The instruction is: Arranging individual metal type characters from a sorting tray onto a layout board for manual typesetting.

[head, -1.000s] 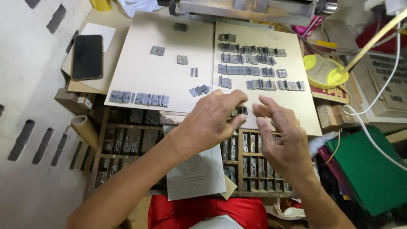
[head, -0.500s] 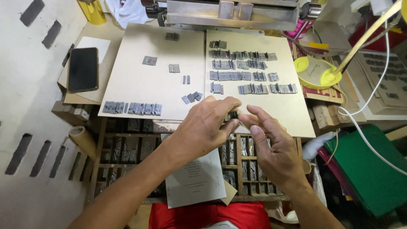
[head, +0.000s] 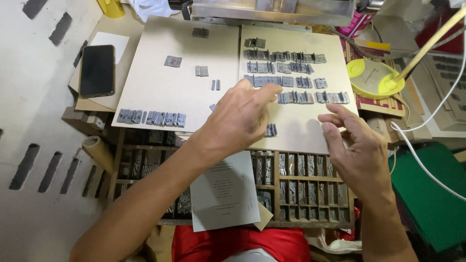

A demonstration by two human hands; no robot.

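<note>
Above the flat tan board (head: 296,136), both hands, left (head: 240,119) and right (head: 357,150), hover spread over grey metal blocks (head: 291,80).

A black phone (head: 97,70), screen dark, lies far left; a white printed sheet (head: 224,190) (rectangular) rests near the front.

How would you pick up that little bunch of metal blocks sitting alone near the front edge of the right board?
Probably from above, pinching the two long sides of the small cluster of metal blocks so the pieces stay pressed together. They stand side by side on the right board with bare board around them. The left hand is right beside it; the right hand hovers further off.
</note>
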